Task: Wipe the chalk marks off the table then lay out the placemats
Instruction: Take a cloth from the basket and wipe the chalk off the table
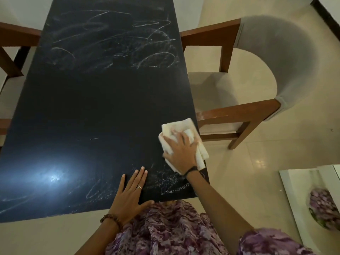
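Right hand (181,151): fingers spread flat, pressing the cloth (181,138) at the table's (95,100) near right edge.
Left hand (129,194): flat and open on the near edge, holding nothing.
Chalk (114,39): scribbles far, some near.

No readable text, chalk scribbles (114,41) only, no letters

Single head view, looking steeply down over near table (88,100) edge, hands close below
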